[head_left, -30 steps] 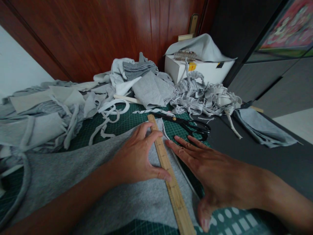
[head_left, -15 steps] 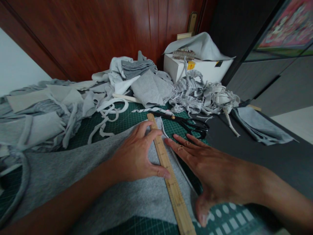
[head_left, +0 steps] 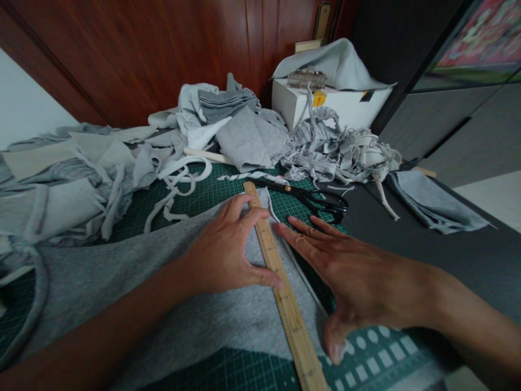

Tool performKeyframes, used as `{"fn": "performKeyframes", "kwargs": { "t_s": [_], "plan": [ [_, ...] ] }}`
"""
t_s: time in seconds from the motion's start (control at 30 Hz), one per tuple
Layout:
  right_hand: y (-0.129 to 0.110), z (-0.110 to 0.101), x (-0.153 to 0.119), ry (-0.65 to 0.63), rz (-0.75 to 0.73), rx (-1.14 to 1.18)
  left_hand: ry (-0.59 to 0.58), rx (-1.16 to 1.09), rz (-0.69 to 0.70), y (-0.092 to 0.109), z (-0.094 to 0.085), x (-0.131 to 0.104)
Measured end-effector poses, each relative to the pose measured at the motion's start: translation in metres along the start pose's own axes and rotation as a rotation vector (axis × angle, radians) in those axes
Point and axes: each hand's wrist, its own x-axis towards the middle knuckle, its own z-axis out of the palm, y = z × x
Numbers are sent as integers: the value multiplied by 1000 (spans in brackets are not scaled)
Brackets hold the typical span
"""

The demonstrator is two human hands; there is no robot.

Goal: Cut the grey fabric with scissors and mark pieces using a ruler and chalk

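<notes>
Scraps (head_left: pixel 61 206) lie heaped at left, apparently kept clear of the work. Grey cloth (head_left: pixel 122 277) spreads across a green mat (head_left: pixel 220 372). A person's left hand (head_left: pixel 232 247) arches over it, thumb and fingers spread along a wooden ruler (head_left: pixel 290 304), a span that likely keeps it from pivoting. The ruler lies aslant on the cloth, near its right edge. Black scissors (head_left: pixel 306 197) rest just beyond, seemingly within reach. The right hand (head_left: pixel 345 266) fans out, index fingertip and thumb by that edge, perhaps steadying it; whether the palm presses down cannot be told.
</notes>
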Motion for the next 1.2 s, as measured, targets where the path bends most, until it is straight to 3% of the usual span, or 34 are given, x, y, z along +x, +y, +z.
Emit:
{"fn": "performKeyframes", "kwargs": {
  "t_s": [0.47, 1.2],
  "plan": [
    [5, 4, -2, 42, -29, -2, -17, 26, -9, 0, -2, 1],
    [1, -1, -2, 8, -23, -59, 26, 16, 62, -2, 2, 1]
  ]
}}
